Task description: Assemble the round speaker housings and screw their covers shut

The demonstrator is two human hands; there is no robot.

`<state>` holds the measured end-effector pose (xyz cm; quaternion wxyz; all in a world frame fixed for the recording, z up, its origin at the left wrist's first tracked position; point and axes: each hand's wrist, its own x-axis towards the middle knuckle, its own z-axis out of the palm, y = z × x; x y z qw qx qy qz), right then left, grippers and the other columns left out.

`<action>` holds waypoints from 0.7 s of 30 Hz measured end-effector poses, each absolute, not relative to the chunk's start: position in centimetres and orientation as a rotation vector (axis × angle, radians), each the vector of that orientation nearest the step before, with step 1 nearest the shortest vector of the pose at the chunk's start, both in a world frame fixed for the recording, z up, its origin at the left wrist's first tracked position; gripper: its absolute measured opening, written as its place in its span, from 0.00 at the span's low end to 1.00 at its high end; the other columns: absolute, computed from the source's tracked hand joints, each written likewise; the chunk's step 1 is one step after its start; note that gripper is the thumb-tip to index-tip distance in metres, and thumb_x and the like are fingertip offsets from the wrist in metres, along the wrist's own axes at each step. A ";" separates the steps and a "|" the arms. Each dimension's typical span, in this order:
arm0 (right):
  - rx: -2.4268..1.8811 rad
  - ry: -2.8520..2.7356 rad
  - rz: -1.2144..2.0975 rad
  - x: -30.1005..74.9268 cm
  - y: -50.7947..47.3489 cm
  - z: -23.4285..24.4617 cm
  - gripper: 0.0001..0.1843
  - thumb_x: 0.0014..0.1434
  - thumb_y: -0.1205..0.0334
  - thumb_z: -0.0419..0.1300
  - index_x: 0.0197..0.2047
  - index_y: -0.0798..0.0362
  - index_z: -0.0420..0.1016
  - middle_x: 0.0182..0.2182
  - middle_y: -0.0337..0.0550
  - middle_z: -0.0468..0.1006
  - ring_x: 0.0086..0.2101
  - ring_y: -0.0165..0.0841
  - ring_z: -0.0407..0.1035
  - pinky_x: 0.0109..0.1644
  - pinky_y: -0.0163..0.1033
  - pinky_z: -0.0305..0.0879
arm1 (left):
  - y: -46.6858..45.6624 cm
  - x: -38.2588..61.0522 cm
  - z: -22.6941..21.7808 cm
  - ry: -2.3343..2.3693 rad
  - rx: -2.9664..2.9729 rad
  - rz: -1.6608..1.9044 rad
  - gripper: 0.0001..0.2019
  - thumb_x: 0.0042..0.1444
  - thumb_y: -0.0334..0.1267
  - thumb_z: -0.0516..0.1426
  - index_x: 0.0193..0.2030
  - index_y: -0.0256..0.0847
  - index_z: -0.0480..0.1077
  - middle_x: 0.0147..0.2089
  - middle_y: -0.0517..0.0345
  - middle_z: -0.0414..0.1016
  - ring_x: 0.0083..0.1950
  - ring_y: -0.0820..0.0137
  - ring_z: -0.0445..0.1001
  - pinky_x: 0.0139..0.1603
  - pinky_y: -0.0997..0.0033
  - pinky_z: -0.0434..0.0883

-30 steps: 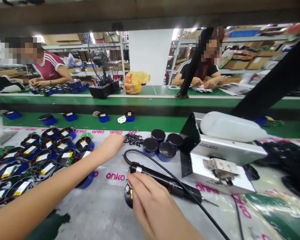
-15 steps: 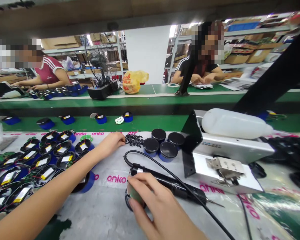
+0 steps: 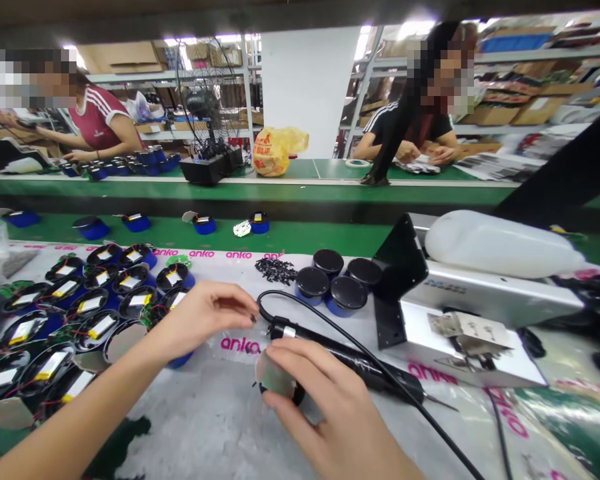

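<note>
Fingertips pinched together, my left hand [image 3: 213, 310] holds a tiny dark piece [image 3: 253, 319], too small to name. Beyond it lies a pile of small black pieces [image 3: 276, 271]. My right hand [image 3: 333, 400] is wrapped round a small round part with a pale disc [image 3: 274, 375] on top and a dark rim below; its right side is hidden by my fingers. An electric screwdriver [image 3: 353, 365] with a black cable lies just behind my right hand, its bit pointing right. Several blue cups with black lids [image 3: 349, 293] stand past the screwdriver.
To the left stand several open blue cups [image 3: 100, 327] with batteries and wires. On the right is a metal machine [image 3: 460, 340] with a white plastic bottle [image 3: 500, 243] on it. More blue cups [image 3: 203, 225] line the green strip. Two people sit across the bench.
My left hand has drawn back from the pile of black pieces toward the round part, carrying a tiny dark piece. My right hand still holds the round part, now tilted slightly.
</note>
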<state>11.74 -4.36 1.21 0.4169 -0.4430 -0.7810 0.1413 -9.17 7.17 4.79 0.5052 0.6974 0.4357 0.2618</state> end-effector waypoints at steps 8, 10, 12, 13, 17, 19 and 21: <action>-1.033 -1.995 0.269 11.4 -4.1 0.8 0.16 0.66 0.64 0.61 0.56 0.50 0.70 0.51 0.43 0.78 0.49 0.33 0.73 0.54 0.36 0.74 | 3.7 -9.7 3.2 0.936 1.259 0.666 0.08 0.44 0.32 0.72 0.32 0.46 0.85 0.33 0.60 0.87 0.35 0.71 0.84 0.36 0.81 0.79; -1.024 -2.014 0.253 11.4 -4.0 0.7 0.15 0.67 0.63 0.60 0.56 0.51 0.70 0.52 0.44 0.77 0.49 0.33 0.72 0.55 0.36 0.74 | 3.7 -9.7 3.3 0.924 1.211 0.667 0.08 0.44 0.30 0.73 0.32 0.46 0.85 0.33 0.59 0.87 0.35 0.72 0.84 0.36 0.82 0.79; -1.019 -2.024 0.236 11.3 -4.0 0.5 0.15 0.67 0.64 0.59 0.57 0.52 0.69 0.52 0.44 0.77 0.50 0.33 0.72 0.55 0.36 0.74 | 3.7 -9.7 3.3 0.918 1.170 0.667 0.09 0.44 0.30 0.73 0.33 0.45 0.85 0.33 0.59 0.87 0.34 0.72 0.85 0.36 0.83 0.79; -1.017 -2.030 0.228 11.3 -4.0 0.5 0.15 0.68 0.65 0.58 0.57 0.53 0.69 0.52 0.45 0.77 0.51 0.33 0.71 0.56 0.36 0.73 | 3.6 -9.7 3.3 0.917 1.150 0.671 0.10 0.43 0.29 0.73 0.33 0.44 0.85 0.34 0.58 0.87 0.35 0.72 0.85 0.36 0.82 0.79; -1.049 -2.027 0.192 11.2 -4.2 0.4 0.16 0.68 0.65 0.58 0.58 0.54 0.70 0.53 0.45 0.76 0.51 0.33 0.71 0.57 0.35 0.73 | 3.4 -9.6 3.1 0.909 1.084 0.698 0.11 0.43 0.29 0.73 0.35 0.44 0.85 0.35 0.59 0.88 0.36 0.73 0.85 0.39 0.82 0.80; -1.069 -2.029 0.191 11.2 -4.2 0.4 0.16 0.68 0.64 0.58 0.58 0.53 0.71 0.53 0.45 0.76 0.52 0.32 0.71 0.57 0.35 0.73 | 3.3 -9.5 3.0 0.898 1.064 0.701 0.11 0.42 0.29 0.74 0.34 0.44 0.85 0.35 0.59 0.88 0.36 0.73 0.84 0.39 0.82 0.80; -1.055 -2.041 0.186 11.3 -4.2 0.5 0.16 0.68 0.65 0.58 0.58 0.54 0.72 0.53 0.45 0.77 0.52 0.32 0.72 0.58 0.35 0.73 | 3.3 -9.5 3.0 0.891 1.053 0.701 0.11 0.42 0.29 0.74 0.34 0.43 0.84 0.35 0.59 0.88 0.35 0.73 0.84 0.39 0.82 0.80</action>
